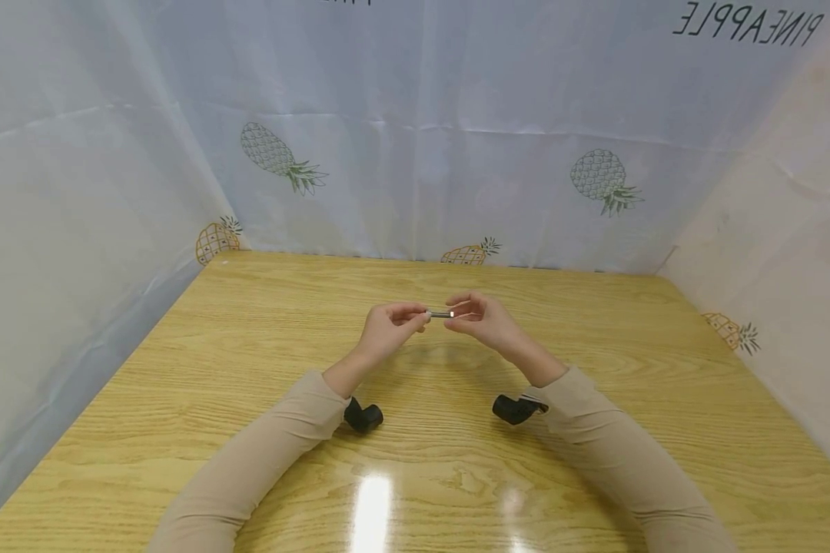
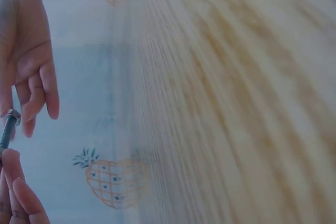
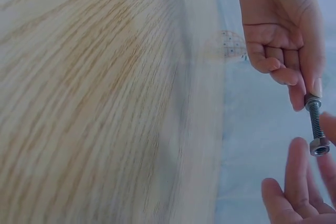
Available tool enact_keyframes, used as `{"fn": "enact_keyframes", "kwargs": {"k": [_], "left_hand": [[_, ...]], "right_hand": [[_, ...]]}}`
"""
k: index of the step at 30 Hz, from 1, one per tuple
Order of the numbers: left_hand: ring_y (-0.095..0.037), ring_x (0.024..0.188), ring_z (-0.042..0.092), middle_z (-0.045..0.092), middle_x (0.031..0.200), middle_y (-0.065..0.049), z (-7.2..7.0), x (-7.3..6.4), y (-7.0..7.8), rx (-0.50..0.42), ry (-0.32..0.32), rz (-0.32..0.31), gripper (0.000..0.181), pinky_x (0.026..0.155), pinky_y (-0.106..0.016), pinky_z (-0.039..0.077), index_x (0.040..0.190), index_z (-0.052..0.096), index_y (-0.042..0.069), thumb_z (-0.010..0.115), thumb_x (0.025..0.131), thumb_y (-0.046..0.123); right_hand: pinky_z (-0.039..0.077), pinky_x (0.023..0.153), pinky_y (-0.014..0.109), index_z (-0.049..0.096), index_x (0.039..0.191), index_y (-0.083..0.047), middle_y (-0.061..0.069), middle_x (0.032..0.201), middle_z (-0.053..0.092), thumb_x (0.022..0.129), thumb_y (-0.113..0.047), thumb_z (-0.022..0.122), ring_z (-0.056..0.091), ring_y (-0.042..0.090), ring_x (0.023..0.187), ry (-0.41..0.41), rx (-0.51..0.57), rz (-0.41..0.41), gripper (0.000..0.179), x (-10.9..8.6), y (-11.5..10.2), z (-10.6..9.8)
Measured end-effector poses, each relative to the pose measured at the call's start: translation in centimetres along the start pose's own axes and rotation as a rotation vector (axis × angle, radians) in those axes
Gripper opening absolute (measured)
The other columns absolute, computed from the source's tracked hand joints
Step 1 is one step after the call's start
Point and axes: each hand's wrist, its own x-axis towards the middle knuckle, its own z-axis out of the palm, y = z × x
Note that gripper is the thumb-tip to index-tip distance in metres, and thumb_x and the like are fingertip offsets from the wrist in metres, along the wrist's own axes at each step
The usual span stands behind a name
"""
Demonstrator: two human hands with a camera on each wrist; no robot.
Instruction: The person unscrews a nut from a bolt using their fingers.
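Observation:
In the head view my left hand (image 1: 389,332) pinches one end of a metal bolt (image 1: 440,314) between thumb and fingertips, above the table. The bolt lies level, pointing toward my right hand (image 1: 486,322). A hex nut (image 3: 319,146) sits on the bolt's free end, and bare thread (image 3: 315,121) shows between it and the left fingertips. My right hand's fingers are parted around the nut, thumb below and fingers above in the head view, without gripping it. In the left wrist view the nut shows close by the right fingertips.
A wood-grain table (image 1: 263,307) lies beneath both hands. Pale curtains (image 1: 415,177) with pineapple prints stand at its back and sides. Black wrist-worn devices stick out by the left cuff (image 1: 363,417) and the right cuff (image 1: 514,409).

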Motion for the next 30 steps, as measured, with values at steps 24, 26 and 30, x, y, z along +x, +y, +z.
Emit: {"fn": "enact_keyframes", "kwargs": {"k": [24,26,30], "left_hand": [[-0.021,0.089,0.068,0.069,0.106,-0.018,0.3,1.9,-2.6,0.014,0.020,0.004,0.029,0.086,-0.042,0.052,0.113,0.067,0.005,0.064,0.089,0.022],[-0.022,0.090,0.068,0.069,0.105,-0.017,0.3,1.8,-2.5,0.018,0.023,0.005,0.028,0.083,-0.037,0.052,0.112,0.067,0.005,0.063,0.090,0.022],[-0.022,0.089,0.068,0.069,0.105,-0.019,0.3,1.7,-2.4,0.023,0.027,0.015,0.027,0.076,-0.029,0.051,0.112,0.067,0.005,0.063,0.090,0.021]], "right_hand": [[0.042,0.100,0.051,0.059,0.114,-0.004,0.016,0.116,0.060,0.090,-0.015,0.062,0.059,0.036,0.111,0.031,0.016,0.030,0.027,0.2,0.1,0.1],[0.042,0.099,0.051,0.058,0.115,-0.003,0.016,0.115,0.061,0.090,-0.016,0.062,0.058,0.038,0.110,0.032,0.009,0.019,0.028,0.2,0.1,0.1],[0.044,0.098,0.050,0.058,0.117,-0.002,0.017,0.115,0.061,0.090,-0.017,0.062,0.059,0.035,0.108,0.039,0.000,0.008,0.031,0.2,0.2,0.0]]}}
